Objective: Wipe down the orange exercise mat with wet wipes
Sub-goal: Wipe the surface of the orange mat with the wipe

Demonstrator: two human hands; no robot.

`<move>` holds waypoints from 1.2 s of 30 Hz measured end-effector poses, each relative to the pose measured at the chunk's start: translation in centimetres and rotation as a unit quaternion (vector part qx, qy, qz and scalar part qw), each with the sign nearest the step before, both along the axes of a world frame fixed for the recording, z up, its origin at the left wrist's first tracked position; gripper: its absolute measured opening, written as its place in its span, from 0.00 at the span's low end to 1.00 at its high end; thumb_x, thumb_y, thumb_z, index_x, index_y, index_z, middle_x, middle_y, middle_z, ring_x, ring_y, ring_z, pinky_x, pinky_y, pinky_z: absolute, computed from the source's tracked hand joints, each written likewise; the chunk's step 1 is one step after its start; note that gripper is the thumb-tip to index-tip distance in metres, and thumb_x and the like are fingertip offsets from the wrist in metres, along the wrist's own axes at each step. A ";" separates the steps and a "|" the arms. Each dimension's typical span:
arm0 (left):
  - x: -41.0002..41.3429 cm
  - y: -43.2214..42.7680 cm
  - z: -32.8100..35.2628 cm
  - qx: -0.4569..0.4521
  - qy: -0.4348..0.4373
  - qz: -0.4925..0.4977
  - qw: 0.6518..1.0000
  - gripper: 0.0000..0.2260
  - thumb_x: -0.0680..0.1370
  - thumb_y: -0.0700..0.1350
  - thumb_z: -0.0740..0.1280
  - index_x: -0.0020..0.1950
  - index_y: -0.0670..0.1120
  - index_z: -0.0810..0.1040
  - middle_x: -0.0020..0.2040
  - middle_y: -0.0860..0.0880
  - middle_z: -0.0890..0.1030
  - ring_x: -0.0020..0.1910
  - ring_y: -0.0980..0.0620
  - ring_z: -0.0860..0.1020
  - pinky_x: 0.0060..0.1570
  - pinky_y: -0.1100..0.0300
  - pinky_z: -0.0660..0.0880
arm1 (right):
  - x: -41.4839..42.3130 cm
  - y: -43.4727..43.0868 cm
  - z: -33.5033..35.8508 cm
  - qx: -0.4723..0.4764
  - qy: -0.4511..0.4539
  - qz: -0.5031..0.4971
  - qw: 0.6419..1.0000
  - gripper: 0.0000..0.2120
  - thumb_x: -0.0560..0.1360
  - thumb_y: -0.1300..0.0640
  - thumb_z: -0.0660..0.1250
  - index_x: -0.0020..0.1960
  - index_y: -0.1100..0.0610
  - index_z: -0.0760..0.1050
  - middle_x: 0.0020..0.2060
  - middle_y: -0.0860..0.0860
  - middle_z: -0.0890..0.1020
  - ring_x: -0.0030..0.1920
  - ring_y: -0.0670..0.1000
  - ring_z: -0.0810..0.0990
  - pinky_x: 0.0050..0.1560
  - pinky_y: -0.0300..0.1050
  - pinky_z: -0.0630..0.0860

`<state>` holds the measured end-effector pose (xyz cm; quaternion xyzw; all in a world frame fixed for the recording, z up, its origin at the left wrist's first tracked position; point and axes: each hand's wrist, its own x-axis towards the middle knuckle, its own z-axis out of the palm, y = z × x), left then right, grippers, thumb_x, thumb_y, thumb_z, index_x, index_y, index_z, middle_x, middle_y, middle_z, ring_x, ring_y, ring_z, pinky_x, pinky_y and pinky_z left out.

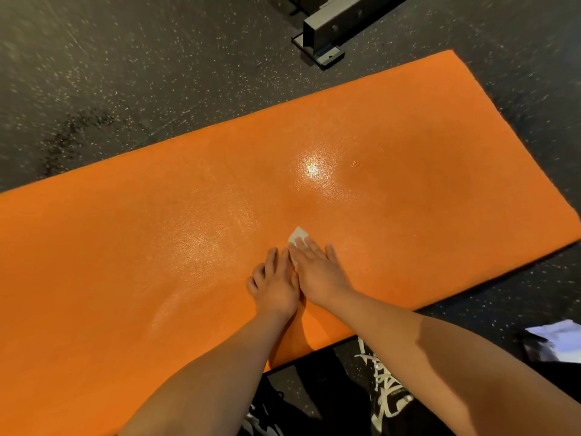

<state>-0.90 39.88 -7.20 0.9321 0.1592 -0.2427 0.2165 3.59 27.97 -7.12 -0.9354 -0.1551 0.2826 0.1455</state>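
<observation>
Just below the middle of the frame, the right hand point(317, 272) lies flat with its fingers straight and spread, pressing a white wipe point(297, 236) onto the orange mat point(125, 278); only a corner and one edge of the wipe show past the fingertips. The left hand point(275, 284) rests on the mat just beside it, touching its side, fingers mostly extended and gripping nothing, though the outer two look slightly bent

The step in hand appears to be the wiping itself, about mid-mat. A wet-looking sheen shows around the bright glare above the hands and in streaks to their left, which suggests those parts are covered, while the upper right end and the far lower left look duller and probably remain to be done. The next move likely calls for sliding the flat palm with steady pressure toward a dull area, keeping the wipe from bunching under the fingers

The mat lies flat on the dark speckled floor point(94, 73), its long axis running diagonally from the lower left of the frame to the upper right, one short end pointing toward the upper right corner. A metal frame point(327, 29) stands beyond its far edge at top centre, and a white packet point(553, 341), too blurred to identify, lies on the floor at the right edge
</observation>
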 end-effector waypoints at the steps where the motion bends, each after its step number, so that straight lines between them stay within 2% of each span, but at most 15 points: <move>1: 0.0 -0.1 0.0 0.000 0.002 -0.001 1.000 0.25 0.84 0.55 0.53 0.80 0.63 0.50 0.82 0.56 0.46 0.76 0.45 0.53 0.73 0.45 0.50 | -0.4 -0.3 0.0 -0.004 -0.005 0.021 1.000 0.30 0.84 0.53 0.52 0.83 0.48 0.44 0.82 0.45 0.46 0.81 0.47 0.40 0.78 0.61 0.38; 3: -0.2 -0.2 0.1 0.008 0.004 -0.006 1.000 0.24 0.85 0.55 0.53 0.80 0.64 0.51 0.82 0.56 0.45 0.76 0.45 0.52 0.73 0.46 0.49 | -0.4 -1.5 -0.2 -0.029 -0.015 0.015 0.999 0.31 0.84 0.56 0.52 0.83 0.47 0.42 0.82 0.44 0.45 0.81 0.46 0.39 0.78 0.61 0.36; 7: -0.1 -0.6 0.4 0.018 0.021 -0.014 1.000 0.23 0.86 0.53 0.51 0.80 0.64 0.50 0.82 0.54 0.43 0.77 0.45 0.50 0.73 0.46 0.46 | 0.2 -4.1 0.0 -0.096 -0.018 -0.140 0.985 0.35 0.80 0.61 0.52 0.83 0.51 0.40 0.82 0.47 0.42 0.81 0.49 0.38 0.78 0.63 0.38; 9: 0.0 -0.8 0.5 0.022 0.028 -0.015 0.999 0.22 0.86 0.53 0.49 0.80 0.65 0.50 0.82 0.54 0.43 0.77 0.45 0.49 0.73 0.45 0.45 | -0.2 -4.1 0.2 -0.096 -0.017 -0.167 0.981 0.35 0.80 0.61 0.51 0.83 0.53 0.40 0.82 0.48 0.40 0.81 0.51 0.37 0.78 0.62 0.37; 15: 0.2 -0.8 0.6 0.009 0.037 -0.007 0.999 0.21 0.86 0.57 0.47 0.79 0.67 0.52 0.82 0.55 0.43 0.78 0.45 0.49 0.74 0.44 0.46 | -2.3 -1.5 0.3 -0.013 -0.008 -0.017 1.000 0.28 0.85 0.56 0.50 0.83 0.51 0.47 0.82 0.47 0.46 0.81 0.52 0.42 0.79 0.60 0.40; 17: 0.2 -0.7 0.6 0.019 0.044 -0.015 0.999 0.21 0.86 0.56 0.48 0.79 0.68 0.51 0.82 0.55 0.42 0.78 0.45 0.49 0.74 0.43 0.47 | -1.4 -2.3 0.1 -0.039 -0.017 -0.039 0.998 0.28 0.85 0.56 0.50 0.83 0.51 0.48 0.83 0.47 0.46 0.81 0.51 0.42 0.79 0.60 0.39; 21: 0.2 -0.8 0.5 0.030 0.046 -0.017 0.998 0.21 0.86 0.55 0.49 0.79 0.68 0.50 0.82 0.55 0.42 0.78 0.45 0.49 0.74 0.43 0.47 | -0.1 -4.1 0.0 -0.097 -0.003 -0.182 0.979 0.31 0.83 0.57 0.49 0.83 0.55 0.40 0.82 0.51 0.39 0.81 0.54 0.35 0.78 0.60 0.36; 24: 0.3 -0.9 0.6 0.024 0.043 -0.011 0.999 0.21 0.85 0.56 0.49 0.79 0.67 0.52 0.82 0.55 0.43 0.77 0.44 0.49 0.74 0.43 0.48 | -0.7 -2.9 0.3 -0.059 0.004 -0.156 0.986 0.31 0.83 0.58 0.50 0.83 0.54 0.43 0.82 0.53 0.41 0.81 0.54 0.36 0.79 0.60 0.37; 27: 0.5 -1.1 0.9 0.020 0.027 -0.001 0.999 0.22 0.85 0.56 0.51 0.79 0.66 0.55 0.82 0.54 0.45 0.77 0.43 0.51 0.74 0.43 0.49 | -1.6 -1.3 0.6 0.005 0.015 -0.051 0.999 0.29 0.84 0.56 0.50 0.83 0.50 0.44 0.82 0.48 0.44 0.81 0.49 0.37 0.79 0.59 0.38; 29: 0.5 -0.9 0.9 0.023 0.017 0.002 1.000 0.22 0.84 0.56 0.52 0.79 0.66 0.56 0.82 0.54 0.47 0.76 0.43 0.53 0.73 0.45 0.51 | -1.4 -1.3 0.2 0.004 0.013 -0.015 1.000 0.30 0.85 0.56 0.50 0.83 0.50 0.43 0.82 0.46 0.43 0.81 0.48 0.37 0.79 0.59 0.37; 33: 0.5 -0.1 0.9 0.035 0.002 -0.016 0.999 0.24 0.83 0.55 0.55 0.79 0.65 0.55 0.82 0.55 0.49 0.73 0.44 0.56 0.70 0.46 0.53 | 0.6 -2.4 -0.1 -0.055 0.001 -0.112 0.992 0.32 0.83 0.59 0.50 0.83 0.51 0.41 0.82 0.47 0.41 0.81 0.49 0.36 0.79 0.59 0.37; 36: 1.4 0.4 0.9 0.034 -0.008 -0.019 0.999 0.25 0.83 0.55 0.56 0.79 0.64 0.56 0.82 0.54 0.49 0.70 0.43 0.59 0.67 0.47 0.56 | 1.5 -1.2 -0.1 -0.036 0.010 -0.138 0.990 0.31 0.83 0.59 0.50 0.83 0.52 0.43 0.82 0.47 0.42 0.81 0.50 0.37 0.79 0.58 0.38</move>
